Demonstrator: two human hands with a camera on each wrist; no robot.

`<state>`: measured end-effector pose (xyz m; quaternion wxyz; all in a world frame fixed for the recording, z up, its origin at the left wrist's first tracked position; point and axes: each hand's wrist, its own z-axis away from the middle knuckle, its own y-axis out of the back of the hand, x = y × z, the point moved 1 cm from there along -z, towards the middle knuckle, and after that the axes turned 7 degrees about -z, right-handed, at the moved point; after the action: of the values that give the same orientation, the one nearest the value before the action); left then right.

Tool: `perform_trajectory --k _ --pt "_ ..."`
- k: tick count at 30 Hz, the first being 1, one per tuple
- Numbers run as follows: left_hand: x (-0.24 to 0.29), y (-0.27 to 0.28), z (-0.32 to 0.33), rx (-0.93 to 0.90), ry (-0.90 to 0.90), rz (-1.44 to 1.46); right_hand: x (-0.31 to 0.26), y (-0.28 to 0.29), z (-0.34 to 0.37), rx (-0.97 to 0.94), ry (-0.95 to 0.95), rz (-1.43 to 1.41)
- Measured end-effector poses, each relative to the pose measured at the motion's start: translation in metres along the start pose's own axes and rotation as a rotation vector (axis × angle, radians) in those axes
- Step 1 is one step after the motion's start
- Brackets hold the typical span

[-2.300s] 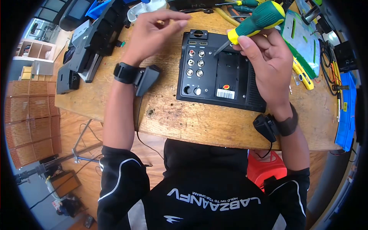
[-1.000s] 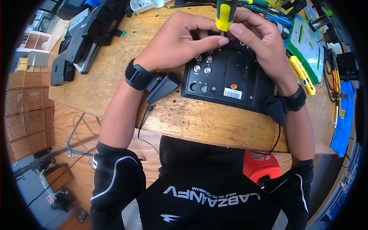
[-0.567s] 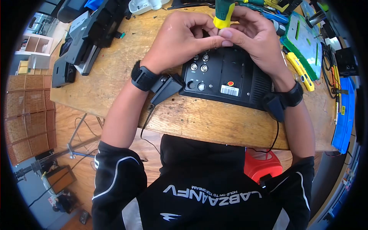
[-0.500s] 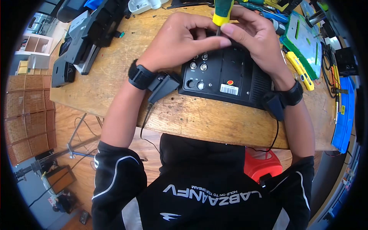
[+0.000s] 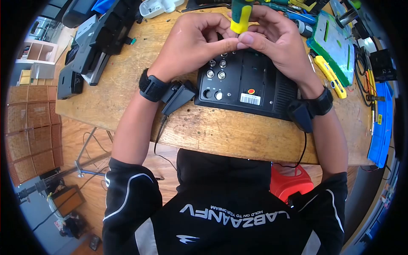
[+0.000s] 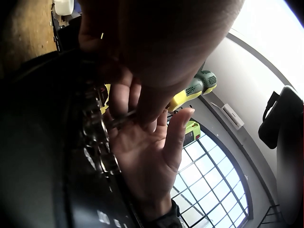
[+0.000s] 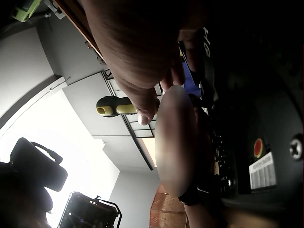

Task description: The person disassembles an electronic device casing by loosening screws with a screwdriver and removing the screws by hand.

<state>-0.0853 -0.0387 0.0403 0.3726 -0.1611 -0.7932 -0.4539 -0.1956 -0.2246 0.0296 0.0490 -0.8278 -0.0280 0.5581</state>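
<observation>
A black video monitor (image 5: 257,78) lies face down on the bench, its back panel showing round metal sockets and a barcode label. Over its far edge stands a green and yellow screwdriver (image 5: 241,18), handle up. My right hand (image 5: 282,44) holds it low on the handle, thumb at the yellow collar. My left hand (image 5: 189,44) meets it there, thumb and fingers pinching around the shaft. In the left wrist view the metal shaft (image 6: 122,118) runs beside the sockets. Fingers hide the screwdriver's tip. The right wrist view shows the handle (image 7: 114,106) sticking out past the thumb.
On the right lie a yellow utility knife (image 5: 330,76), a green-edged board (image 5: 333,46) and a blue tray (image 5: 381,125). Black and grey equipment (image 5: 95,42) stands at the left. A white tray (image 5: 159,6) and several tools line the back.
The right hand has brought the screwdriver from a tilted hold at the right to upright over the monitor's far edge. The left hand, apart before, has come to its shaft. Lately only slight shifts.
</observation>
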Motion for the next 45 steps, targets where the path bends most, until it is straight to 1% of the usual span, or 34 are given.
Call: perform_trajectory --k 3,5,6,8,9,11,12,13,15,16,19,21,22,23,24,25,26,27,28,29,30,31,32,33,34,35,36,37,39,41,43,45 --pt "0.004 0.003 0.001 -0.037 -0.011 -0.013 0.001 0.003 0.001 0.007 0.014 0.046" --pt "0.003 0.003 0.003 -0.084 0.009 0.021 -0.005 0.0 0.001 -0.001 -0.136 0.073" --pt "0.003 0.002 0.004 -0.087 0.011 0.024 -0.006 0.0 0.002 0.002 -0.139 0.073" --pt "0.004 0.001 0.001 -0.06 0.012 0.194 -0.008 -0.002 0.001 0.021 -0.109 0.032" --pt "0.003 0.001 0.0 -0.064 0.01 0.196 -0.008 -0.003 0.0 0.026 -0.109 0.033" --pt "-0.002 0.001 0.001 -0.027 0.013 0.007 -0.005 -0.008 -0.001 0.01 -0.016 -0.094" --pt "0.001 0.003 0.001 -0.059 0.089 -0.074 -0.026 -0.019 0.0 0.055 -0.117 -0.051" --pt "0.001 0.001 0.001 -0.074 0.091 -0.074 -0.021 -0.017 0.003 0.067 -0.118 -0.058" --pt "0.001 -0.001 -0.001 -0.016 0.172 0.101 -0.006 -0.009 -0.002 -0.018 0.004 -0.023" --pt "0.005 0.0 -0.001 -0.019 0.175 0.103 -0.002 -0.005 -0.003 -0.024 0.051 0.078" --pt "0.025 0.005 -0.001 -0.06 0.193 0.058 -0.005 -0.006 -0.002 -0.006 0.045 0.099" --pt "0.035 0.007 -0.003 -0.122 0.243 0.296 0.0 0.003 -0.002 -0.035 0.048 0.081" --pt "0.016 0.004 -0.003 -0.111 0.107 0.281 -0.001 0.005 -0.004 -0.071 0.075 0.111" --pt "-0.002 0.005 0.0 -0.113 0.112 0.284 0.0 0.004 -0.003 -0.106 0.1 0.139" --pt "-0.001 0.006 0.0 -0.1 0.115 0.226 0.001 -0.003 -0.002 -0.051 0.119 0.004" --pt "0.002 0.007 -0.001 -0.088 0.117 0.169 0.001 -0.005 -0.001 -0.049 0.115 0.001" --pt "0.007 0.005 0.001 -0.036 0.201 0.111 -0.001 -0.005 -0.001 -0.073 0.077 -0.016" --pt "0.006 0.003 0.0 -0.037 0.202 0.114 -0.005 -0.006 -0.002 -0.098 0.039 -0.032" --pt "0.003 0.002 -0.001 -0.016 0.173 0.096 -0.013 -0.011 0.0 -0.052 -0.029 -0.054" --pt "0.001 0.001 -0.001 0.005 0.145 0.078 -0.01 -0.009 -0.001 -0.053 -0.03 -0.052" --pt "0.005 0.003 -0.001 0.005 0.145 0.08 -0.006 -0.005 -0.003 -0.069 0.003 -0.005" --pt "0.014 0.007 0.0 -0.041 0.152 0.028 -0.004 -0.004 -0.004 -0.084 0.035 0.042" --pt "0.019 0.009 0.001 -0.087 0.159 -0.023 -0.004 -0.005 -0.002 -0.084 0.032 0.043" --pt "0.022 0.009 0.001 -0.085 0.159 -0.02 -0.006 -0.009 -0.001 -0.039 -0.001 -0.019" --pt "0.024 0.008 0.0 -0.091 0.215 0.135 -0.008 -0.011 -0.002 0.005 -0.032 -0.08" --pt "0.024 0.008 0.0 -0.096 0.27 0.291 -0.008 -0.01 -0.003 0.002 -0.033 -0.078" --pt "0.02 0.01 0.002 -0.101 0.198 0.245 -0.007 -0.009 -0.004 -0.01 -0.008 -0.1" --pt "0.012 0.008 0.001 -0.101 0.198 0.245 -0.006 -0.008 -0.003 -0.021 0.017 -0.123" --pt "0.001 0.005 -0.002 -0.002 0.05 0.137 -0.009 -0.012 0.001 -0.026 0.031 -0.088" --pt "0.003 0.005 -0.002 0.003 0.059 0.087 -0.012 -0.011 0.001 -0.038 0.047 -0.046" --pt "0.008 0.006 -0.002 0.008 0.073 0.038 -0.009 -0.006 0.0 -0.125 0.043 -0.093" --pt "0.01 0.007 -0.001 -0.056 0.033 0.006 -0.004 -0.006 -0.002 -0.092 0.048 -0.044"
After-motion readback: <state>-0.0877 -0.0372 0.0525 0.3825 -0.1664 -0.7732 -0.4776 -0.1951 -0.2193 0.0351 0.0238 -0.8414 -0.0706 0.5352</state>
